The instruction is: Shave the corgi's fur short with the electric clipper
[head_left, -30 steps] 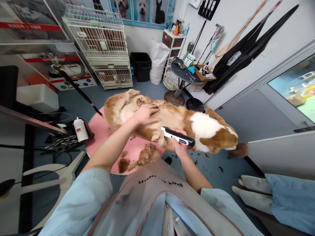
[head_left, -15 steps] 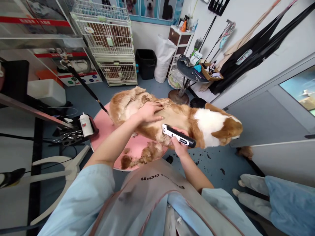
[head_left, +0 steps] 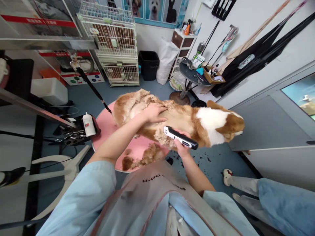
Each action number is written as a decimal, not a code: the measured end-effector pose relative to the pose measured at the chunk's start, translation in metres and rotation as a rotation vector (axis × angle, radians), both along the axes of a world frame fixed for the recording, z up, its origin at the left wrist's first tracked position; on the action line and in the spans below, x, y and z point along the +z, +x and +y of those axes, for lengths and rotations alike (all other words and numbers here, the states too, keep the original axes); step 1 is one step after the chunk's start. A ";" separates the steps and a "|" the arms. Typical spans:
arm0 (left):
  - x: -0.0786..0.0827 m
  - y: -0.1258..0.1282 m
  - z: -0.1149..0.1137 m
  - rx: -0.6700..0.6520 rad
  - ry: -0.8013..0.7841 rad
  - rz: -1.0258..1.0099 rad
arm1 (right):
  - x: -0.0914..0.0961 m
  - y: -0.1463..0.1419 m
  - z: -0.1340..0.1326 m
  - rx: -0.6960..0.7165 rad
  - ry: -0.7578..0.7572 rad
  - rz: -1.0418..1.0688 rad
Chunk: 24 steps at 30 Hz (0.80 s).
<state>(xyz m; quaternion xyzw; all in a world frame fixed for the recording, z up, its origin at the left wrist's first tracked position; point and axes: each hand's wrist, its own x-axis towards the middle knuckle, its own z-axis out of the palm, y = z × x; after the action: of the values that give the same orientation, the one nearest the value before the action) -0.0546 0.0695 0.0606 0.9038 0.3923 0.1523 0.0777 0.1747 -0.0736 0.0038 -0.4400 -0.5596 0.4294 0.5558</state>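
A brown and white dog (head_left: 214, 123) stands on a round pink grooming table (head_left: 104, 131), its head to the right. My left hand (head_left: 155, 113) lies on the dog's back with fingers stretched out. In my right hand (head_left: 182, 147) is a black and white hair clipper (head_left: 180, 137), its head against the dog's near side. Part of the back is clipped short, with loose fur beside it. A pile of cut brown fur (head_left: 145, 157) rests on the table nearest me. The dog's legs are mostly hidden.
A black strap (head_left: 92, 87) runs down to the dog's rear. Scissors and a white bottle (head_left: 89, 125) stand in a holder at the table's left. Wire cages (head_left: 118, 42), a black bin (head_left: 149, 65) and a small tool table (head_left: 190, 73) are behind. Another person (head_left: 278, 200) is at the right.
The clipper has barely moved against the dog's side, and my left hand stays in place. At the right, the other person has stepped, and one shoe now shows further forward.
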 end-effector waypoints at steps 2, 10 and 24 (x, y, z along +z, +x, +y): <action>0.001 0.001 0.001 0.013 -0.003 0.007 | -0.001 -0.014 0.001 0.044 0.055 -0.031; 0.010 -0.005 -0.002 0.014 -0.067 0.066 | 0.004 -0.034 -0.007 0.250 0.146 -0.171; 0.009 -0.003 0.001 0.027 -0.068 0.121 | -0.011 -0.062 0.001 0.344 0.088 -0.255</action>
<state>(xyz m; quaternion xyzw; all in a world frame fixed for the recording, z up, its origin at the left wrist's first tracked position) -0.0579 0.0709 0.0700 0.9027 0.4136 0.0851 0.0827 0.1126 -0.0723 -0.0077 -0.3642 -0.7103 0.4340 0.4177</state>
